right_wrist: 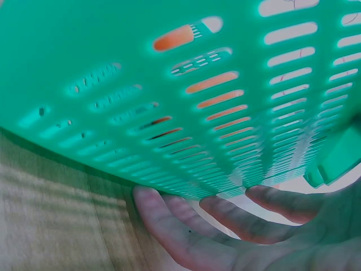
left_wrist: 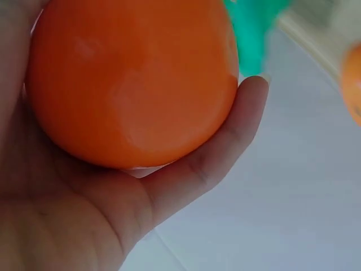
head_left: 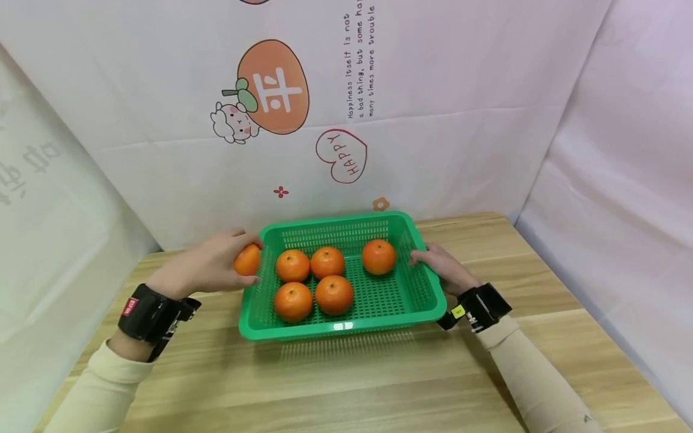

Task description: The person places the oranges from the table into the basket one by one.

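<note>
My left hand (head_left: 219, 261) holds an orange (head_left: 247, 260) just outside the left rim of a green plastic basket (head_left: 346, 328). In the left wrist view, fingers curl around that orange (left_wrist: 135, 79), and a blurred bit of green basket (left_wrist: 251, 34) shows past a fingertip. Whether the hand touches the rim, I cannot tell. Several oranges sit inside the basket, most toward its left half, while one orange (head_left: 379, 257) lies apart at the right. My right hand (head_left: 444, 267) grips the basket's right side, thumb over the rim; in the right wrist view its fingers (right_wrist: 169, 231) press the slotted outer wall.
A wood-grain table (head_left: 325, 391) lies under the basket. Behind it hangs a white cloth (head_left: 460, 150) with printed cartoons and lettering, and more white cloth closes off the left and right sides. Black camera straps (head_left: 148, 313) circle both wrists.
</note>
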The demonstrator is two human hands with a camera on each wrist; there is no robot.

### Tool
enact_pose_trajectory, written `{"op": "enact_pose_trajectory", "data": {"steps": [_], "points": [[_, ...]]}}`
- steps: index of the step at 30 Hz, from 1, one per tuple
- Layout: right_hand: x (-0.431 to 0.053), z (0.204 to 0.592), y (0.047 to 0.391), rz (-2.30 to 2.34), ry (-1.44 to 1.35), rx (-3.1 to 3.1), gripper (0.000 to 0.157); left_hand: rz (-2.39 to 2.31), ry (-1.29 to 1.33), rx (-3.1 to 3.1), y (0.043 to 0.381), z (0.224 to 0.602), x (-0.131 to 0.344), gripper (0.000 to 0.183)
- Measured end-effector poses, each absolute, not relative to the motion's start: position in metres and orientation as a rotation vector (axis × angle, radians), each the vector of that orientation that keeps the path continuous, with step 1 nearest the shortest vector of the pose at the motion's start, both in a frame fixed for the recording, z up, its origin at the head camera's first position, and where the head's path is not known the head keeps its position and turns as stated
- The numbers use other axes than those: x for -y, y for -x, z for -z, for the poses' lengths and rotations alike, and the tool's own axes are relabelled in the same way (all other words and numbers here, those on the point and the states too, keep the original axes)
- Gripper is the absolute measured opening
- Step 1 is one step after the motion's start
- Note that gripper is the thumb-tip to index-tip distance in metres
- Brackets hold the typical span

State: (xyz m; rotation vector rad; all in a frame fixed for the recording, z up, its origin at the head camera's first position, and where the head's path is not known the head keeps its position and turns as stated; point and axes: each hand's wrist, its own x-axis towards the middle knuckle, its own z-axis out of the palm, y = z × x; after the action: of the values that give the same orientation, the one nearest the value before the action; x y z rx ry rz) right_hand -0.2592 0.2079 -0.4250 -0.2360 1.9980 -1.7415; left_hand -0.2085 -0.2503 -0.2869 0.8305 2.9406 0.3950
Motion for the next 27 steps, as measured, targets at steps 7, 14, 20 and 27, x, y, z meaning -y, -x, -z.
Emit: {"op": "enact_pose_trajectory", "data": {"steps": [7, 14, 20, 27], "points": [[-0.207, 0.425, 0.26, 1.737, 0.245, -2.007, 0.072, -0.386, -0.981, -2.893, 0.209, 0.281, 0.219, 0.048], [-0.209, 0.426, 0.26, 1.731, 0.254, -2.001, 0.074, -0.388, -1.058, -2.84, 0.214, 0.285, 0.19, 0.051], [-0.208, 0.427, 0.259, 1.729, 0.234, -2.006, 0.074, -0.381, -1.166, -2.785, 0.221, 0.299, 0.167, 0.055], [-0.208, 0.425, 0.259, 1.727, 0.225, -2.017, 0.076, -0.354, -1.236, -2.739, 0.227, 0.305, 0.141, 0.048]]}}
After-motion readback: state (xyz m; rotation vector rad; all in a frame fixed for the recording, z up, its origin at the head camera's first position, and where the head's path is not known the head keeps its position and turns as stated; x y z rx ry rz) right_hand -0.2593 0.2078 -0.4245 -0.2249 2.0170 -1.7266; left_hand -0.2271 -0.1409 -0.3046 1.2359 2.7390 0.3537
